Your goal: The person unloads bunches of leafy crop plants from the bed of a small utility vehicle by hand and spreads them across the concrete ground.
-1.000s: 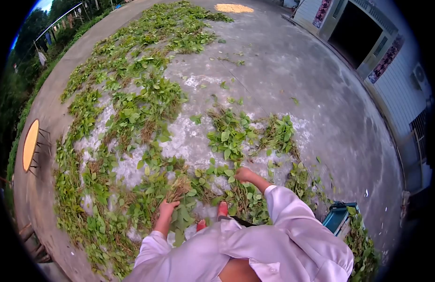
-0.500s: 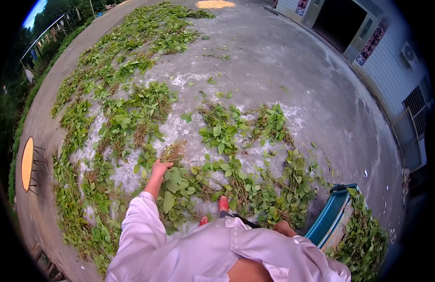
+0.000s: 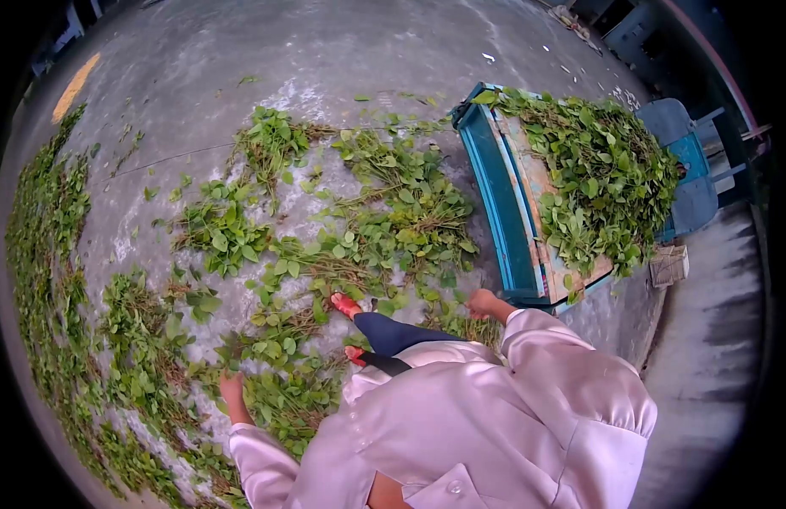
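My left hand (image 3: 232, 390) is low at the left, among leafy green plants (image 3: 282, 394) on the ground. Its fingers are small and blurred, and whether they hold a stem cannot be made out. My right hand (image 3: 488, 304) is beside the near end of a teal cart (image 3: 495, 199), above some leaves. Its fingers look curled in, with nothing plainly visible in them. A big heap of leafy plants (image 3: 596, 170) lies on the cart's wooden bed. Bunches of plants with brown stems (image 3: 401, 195) lie on the concrete in front of me.
My red shoes (image 3: 346, 305) stand among the plants. Long rows of plants (image 3: 53, 246) cover the left side. A yellow patch (image 3: 75, 87) lies at the upper left. Behind the cart's heap are its blue seat (image 3: 694, 208), a small crate (image 3: 668, 265) and a wall.
The view has swung to the right, bringing the whole cart into sight. My left hand, earlier raised with a bunch of plants, is now lower. My right hand has come beside the cart.
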`<act>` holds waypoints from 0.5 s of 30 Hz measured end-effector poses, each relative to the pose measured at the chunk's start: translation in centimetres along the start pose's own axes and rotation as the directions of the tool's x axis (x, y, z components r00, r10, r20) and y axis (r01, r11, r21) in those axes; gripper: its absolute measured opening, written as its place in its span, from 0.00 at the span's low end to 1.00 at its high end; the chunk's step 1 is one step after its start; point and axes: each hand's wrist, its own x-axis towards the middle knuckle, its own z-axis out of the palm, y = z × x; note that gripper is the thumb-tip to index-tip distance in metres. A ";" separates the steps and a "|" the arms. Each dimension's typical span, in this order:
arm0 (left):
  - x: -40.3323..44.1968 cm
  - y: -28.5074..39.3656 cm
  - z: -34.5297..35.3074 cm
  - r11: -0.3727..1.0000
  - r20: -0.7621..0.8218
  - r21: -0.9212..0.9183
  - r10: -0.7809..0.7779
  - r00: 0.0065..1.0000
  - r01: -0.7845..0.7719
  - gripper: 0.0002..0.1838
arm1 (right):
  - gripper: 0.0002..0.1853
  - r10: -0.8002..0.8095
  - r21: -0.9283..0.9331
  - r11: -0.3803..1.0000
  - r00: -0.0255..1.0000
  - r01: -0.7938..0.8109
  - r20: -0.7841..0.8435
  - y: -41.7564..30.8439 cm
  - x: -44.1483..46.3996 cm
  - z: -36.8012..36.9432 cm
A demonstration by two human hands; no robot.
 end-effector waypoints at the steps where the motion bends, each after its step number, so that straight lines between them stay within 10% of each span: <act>1: 1.1 -4.8 5.0 0.996 0.123 0.074 0.048 0.991 -0.058 0.34 | 0.09 -0.080 -0.217 0.972 0.996 0.088 0.047 3.1 0.3 0.8; 2: -1.7 -5.0 6.7 0.966 0.206 0.251 0.004 0.979 -0.057 0.32 | 0.07 -0.159 -0.422 0.885 0.979 0.198 0.125 4.8 0.4 1.9; 3: -2.7 -7.1 9.3 0.943 0.328 0.320 -0.022 0.945 -0.089 0.34 | 0.08 0.237 0.090 0.966 0.970 -0.241 0.051 5.0 -0.9 2.6; 7: -11.3 -5.5 10.8 0.994 0.444 0.023 0.082 0.892 -0.103 0.34 | 0.08 -0.323 -0.698 0.637 0.936 0.327 0.144 9.5 0.7 5.0; 9: -13.4 -3.5 11.2 0.942 0.545 -0.217 -0.101 0.832 0.257 0.31 | 0.07 -0.107 -0.216 0.970 0.994 0.112 0.035 9.4 2.7 6.1; 10: -14.0 -2.7 11.0 0.796 0.622 -0.346 -0.202 0.757 0.497 0.30 | 0.06 -0.183 -0.288 0.937 0.980 0.197 0.078 9.4 3.6 5.7; 11: -12.2 -3.9 12.4 0.786 0.758 -0.411 0.013 0.652 0.462 0.22 | 0.06 -0.257 -0.353 0.892 0.959 0.283 0.119 9.2 4.4 5.3; 15: -7.0 0.8 12.9 0.789 0.745 -0.379 -0.050 0.665 0.484 0.15 | 0.06 -0.149 0.152 0.977 0.989 0.148 -0.005 7.3 7.7 1.8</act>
